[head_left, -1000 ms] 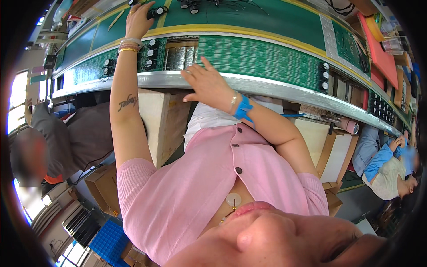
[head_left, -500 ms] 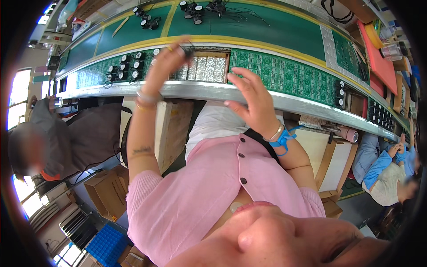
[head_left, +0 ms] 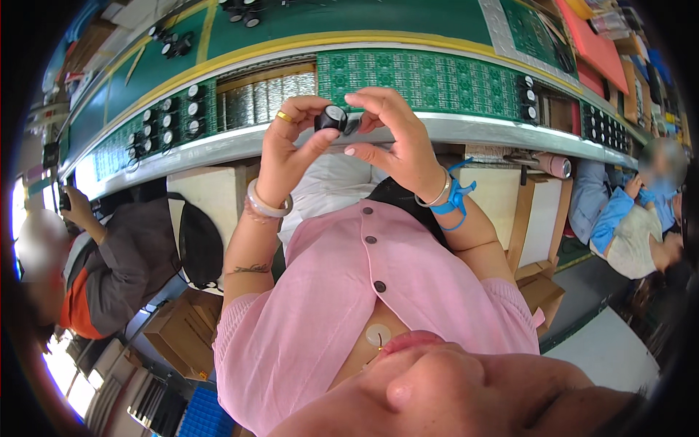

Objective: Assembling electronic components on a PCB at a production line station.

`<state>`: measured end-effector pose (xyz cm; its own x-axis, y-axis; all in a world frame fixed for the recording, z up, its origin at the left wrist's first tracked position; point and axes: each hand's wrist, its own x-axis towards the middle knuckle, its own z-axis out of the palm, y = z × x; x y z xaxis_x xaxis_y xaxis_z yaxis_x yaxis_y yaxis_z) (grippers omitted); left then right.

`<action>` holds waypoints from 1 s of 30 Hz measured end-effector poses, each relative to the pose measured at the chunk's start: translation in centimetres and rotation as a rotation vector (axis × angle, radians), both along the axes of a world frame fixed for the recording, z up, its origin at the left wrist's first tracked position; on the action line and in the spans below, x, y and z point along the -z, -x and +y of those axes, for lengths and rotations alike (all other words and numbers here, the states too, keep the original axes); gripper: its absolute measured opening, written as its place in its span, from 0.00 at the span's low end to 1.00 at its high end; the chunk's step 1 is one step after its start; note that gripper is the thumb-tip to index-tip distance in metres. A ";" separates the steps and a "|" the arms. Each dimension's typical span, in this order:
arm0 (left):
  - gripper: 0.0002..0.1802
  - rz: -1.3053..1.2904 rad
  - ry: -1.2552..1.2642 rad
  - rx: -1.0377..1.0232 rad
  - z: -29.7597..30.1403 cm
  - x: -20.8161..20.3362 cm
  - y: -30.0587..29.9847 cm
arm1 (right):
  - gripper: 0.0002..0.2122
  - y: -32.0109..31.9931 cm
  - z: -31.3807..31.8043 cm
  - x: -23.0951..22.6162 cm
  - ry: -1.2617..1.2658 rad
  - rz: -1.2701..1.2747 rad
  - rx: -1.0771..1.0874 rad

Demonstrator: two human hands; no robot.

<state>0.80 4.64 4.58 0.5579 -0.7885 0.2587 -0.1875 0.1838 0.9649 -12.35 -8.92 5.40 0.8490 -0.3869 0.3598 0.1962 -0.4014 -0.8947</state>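
Observation:
Between the thumb and fingers of my left hand (head_left: pixel 286 151) is a small black cylindrical part (head_left: pixel 331 120) with a pale round face. I hold it just over the near metal rail of the bench. Close beside it on the right, my right hand (head_left: pixel 404 142) has its fingers curved and apart, with thumb and forefinger spread. A dark bit next to the part, near those fingertips, is too unclear to name. Beyond my hands lies a green sheet of circuit boards (head_left: pixel 429 84). A recess lined with silvery foil (head_left: pixel 269 98) is to its left.
Similar black parts (head_left: pixel 169 120) stand in rows on boards at the left, others (head_left: pixel 611 131) at the right. The green bench top (head_left: pixel 349 25) bears more parts with wires. The metal rail (head_left: pixel 218 156) edges the bench. One person (head_left: pixel 131 240) sits at left, others (head_left: pixel 626 226) at right.
My left hand has come down and toward me with the black part, close to my right hand. My right hand has turned inward. The whole view has shifted.

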 end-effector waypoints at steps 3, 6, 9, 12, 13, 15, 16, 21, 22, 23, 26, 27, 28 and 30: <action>0.16 0.302 -0.205 0.320 -0.3 0.9 0.3 | 0.22 1.7 -0.3 0.2 0.044 0.047 -0.010; 0.19 0.570 -0.089 0.376 -1.1 2.5 1.8 | 0.18 3.5 0.0 0.6 0.054 0.085 0.029; 0.22 0.595 -0.088 0.456 -2.3 3.3 2.5 | 0.16 4.8 -0.1 0.4 -0.139 0.222 0.036; 0.23 0.579 -0.102 0.434 -3.2 3.5 3.7 | 0.16 6.1 -2.3 0.6 -0.028 0.254 0.098; 0.21 0.244 -0.075 0.280 -3.7 3.2 3.7 | 0.16 6.7 -3.7 0.1 -0.058 0.309 0.189; 0.16 -0.327 -0.069 0.010 -3.9 3.8 2.8 | 0.12 8.0 -8.6 0.0 0.252 0.304 0.415; 0.13 -0.375 -0.028 -0.065 -3.7 4.8 2.2 | 0.12 8.9 -11.1 0.6 0.257 0.288 0.534; 0.11 -0.227 0.027 -0.138 -3.7 5.4 2.1 | 0.12 10.2 -16.7 0.7 0.582 0.515 0.619; 0.11 -0.220 0.025 -0.142 -3.5 5.5 2.1 | 0.12 9.7 -16.8 0.8 0.620 0.547 0.605; 0.11 -0.217 0.050 -0.154 -3.4 5.6 2.1 | 0.12 9.4 -16.9 0.9 0.658 0.578 0.591; 0.10 -0.227 0.068 -0.166 -3.2 5.9 1.8 | 0.11 8.6 -17.0 0.9 0.722 0.659 0.594; 0.11 -0.262 0.074 -0.124 -3.1 6.2 1.7 | 0.11 8.4 -16.8 0.6 0.726 0.667 0.590; 0.13 -0.305 0.081 -0.081 -3.0 6.2 1.5 | 0.11 7.6 -16.0 -0.7 0.737 0.667 0.571; 0.11 -0.270 0.068 -0.117 -3.1 5.9 1.8 | 0.11 7.3 -15.8 -1.1 0.746 0.668 0.552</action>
